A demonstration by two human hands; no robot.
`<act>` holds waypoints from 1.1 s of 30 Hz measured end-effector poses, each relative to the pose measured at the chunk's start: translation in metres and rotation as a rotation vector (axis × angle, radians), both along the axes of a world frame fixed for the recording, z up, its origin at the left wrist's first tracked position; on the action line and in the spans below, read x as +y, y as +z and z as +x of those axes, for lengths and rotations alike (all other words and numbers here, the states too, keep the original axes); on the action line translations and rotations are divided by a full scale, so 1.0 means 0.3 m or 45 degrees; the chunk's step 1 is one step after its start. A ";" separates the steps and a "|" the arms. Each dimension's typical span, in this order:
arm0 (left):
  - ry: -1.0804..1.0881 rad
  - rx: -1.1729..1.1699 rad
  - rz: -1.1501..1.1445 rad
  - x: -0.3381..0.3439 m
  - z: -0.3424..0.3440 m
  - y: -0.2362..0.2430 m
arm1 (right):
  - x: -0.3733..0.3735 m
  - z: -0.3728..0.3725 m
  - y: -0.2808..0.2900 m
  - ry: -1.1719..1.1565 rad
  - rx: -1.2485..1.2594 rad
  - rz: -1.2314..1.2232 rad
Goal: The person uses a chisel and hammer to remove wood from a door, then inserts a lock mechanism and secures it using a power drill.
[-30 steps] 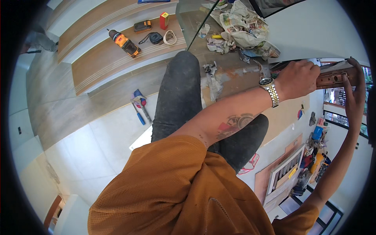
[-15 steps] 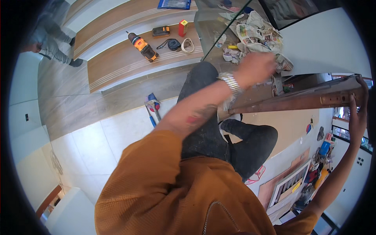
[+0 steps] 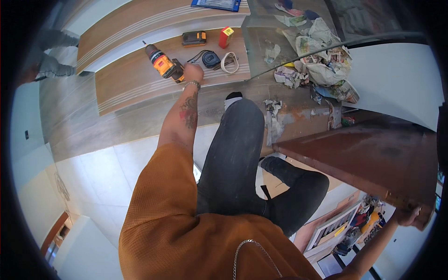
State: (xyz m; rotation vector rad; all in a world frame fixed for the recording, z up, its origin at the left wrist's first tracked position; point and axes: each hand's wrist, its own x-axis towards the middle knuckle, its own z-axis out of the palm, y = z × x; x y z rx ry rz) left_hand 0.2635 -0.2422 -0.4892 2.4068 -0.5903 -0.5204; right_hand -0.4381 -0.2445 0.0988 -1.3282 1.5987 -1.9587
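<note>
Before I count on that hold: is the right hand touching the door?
Touching. The head view shows the right hand against the edge of the brown door, no gap between them.

crumpled newspaper (image 3: 317,39), red box (image 3: 223,40), blue packet (image 3: 216,4)

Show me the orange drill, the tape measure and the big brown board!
Orange drill (image 3: 163,64), head view: its orange body.
Tape measure (image 3: 211,59), head view: its dark case.
Big brown board (image 3: 366,156), head view: its broad face.

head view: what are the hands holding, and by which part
The right hand holds the brown door by its edge; the left hand is at the orange drill, grip unclear.
</note>
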 end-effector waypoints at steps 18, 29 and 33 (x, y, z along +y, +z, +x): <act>0.381 0.313 0.363 -0.212 0.037 0.017 | 0.053 -0.620 0.130 -0.262 1.058 0.007; 0.208 -0.014 0.035 -0.172 0.001 0.052 | 0.034 -0.311 0.076 -0.334 0.444 -0.029; -0.005 -0.312 -0.520 -0.082 -0.075 0.343 | 0.005 -0.411 0.076 -0.327 0.637 -0.002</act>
